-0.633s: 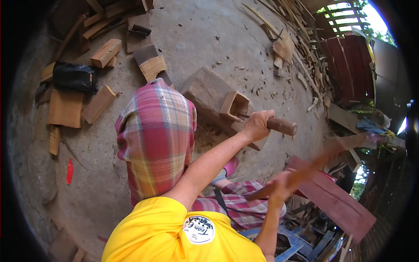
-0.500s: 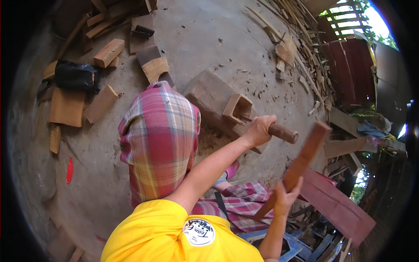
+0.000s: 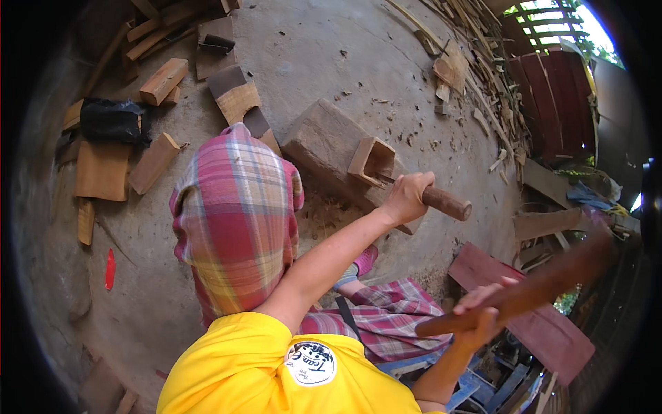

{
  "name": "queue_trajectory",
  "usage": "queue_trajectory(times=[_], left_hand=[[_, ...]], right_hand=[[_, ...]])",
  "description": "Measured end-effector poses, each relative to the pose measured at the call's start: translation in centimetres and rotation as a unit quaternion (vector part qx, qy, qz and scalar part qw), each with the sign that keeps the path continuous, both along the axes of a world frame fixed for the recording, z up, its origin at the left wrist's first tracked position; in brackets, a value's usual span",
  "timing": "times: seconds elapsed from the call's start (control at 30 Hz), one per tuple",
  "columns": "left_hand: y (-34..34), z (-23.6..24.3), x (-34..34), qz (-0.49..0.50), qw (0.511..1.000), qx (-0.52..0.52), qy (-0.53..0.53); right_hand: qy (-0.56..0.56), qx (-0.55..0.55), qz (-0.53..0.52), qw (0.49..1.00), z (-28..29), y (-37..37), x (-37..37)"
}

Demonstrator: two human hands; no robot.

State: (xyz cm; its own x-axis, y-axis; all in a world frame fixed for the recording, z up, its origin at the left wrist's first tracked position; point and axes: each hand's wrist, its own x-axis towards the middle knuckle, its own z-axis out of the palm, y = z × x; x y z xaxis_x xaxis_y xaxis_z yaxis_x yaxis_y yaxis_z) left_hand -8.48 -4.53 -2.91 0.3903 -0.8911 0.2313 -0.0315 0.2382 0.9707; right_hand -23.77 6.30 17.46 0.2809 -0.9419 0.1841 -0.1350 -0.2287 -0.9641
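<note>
My left hand (image 3: 407,198) is closed around the thick wooden handle of a chisel (image 3: 448,203). The chisel's metal end points into the hollow of a small wooden box-shaped piece (image 3: 372,157), which lies against a large wooden block (image 3: 324,138) on the floor. Over to the right, my right hand (image 3: 479,321) grips a long dark wooden club (image 3: 524,297) near its lower end. Its far end is raised to the right, away from the chisel and blurred by motion. My left knee, under a plaid cloth (image 3: 238,214), is beside the block.
Wood blocks (image 3: 103,169) and a black-wrapped piece (image 3: 114,122) lie at the left, near a red strip (image 3: 109,269). Scrap wood (image 3: 476,76) is heaped at the far right. A reddish board (image 3: 545,331) and blue frame (image 3: 476,386) stand by my right arm.
My right hand has swung the club up and to the right, away from the chisel. My left hand stays on the chisel at the hollow piece. The view has shifted slightly.
</note>
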Motion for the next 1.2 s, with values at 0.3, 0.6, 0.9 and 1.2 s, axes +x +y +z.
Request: queue_trajectory(times=[0.3,0.6,0.9,1.2], left_hand=[[-0.6,-0.2,0.2,0.012,1.000,-0.012,0.014],[-0.4,-0.5,0.0,0.047,0.998,-0.011,0.033],[0.7,0.2,-0.2,0.060,0.998,-0.029,-0.017],[1.1,-0.2,-0.2,0.084,0.995,-0.049,0.021]], right_hand=[[0.296,0.142,-0.088,0.940,-4.2,0.3,2.5],[0.124,0.027,-0.153,0.980,-2.8,-0.1,2.5],[-0.040,-0.062,-0.107,0.992,1.5,-0.1,2.4],[0.132,0.273,-0.175,0.937,-10.9,3.4,0.3]])
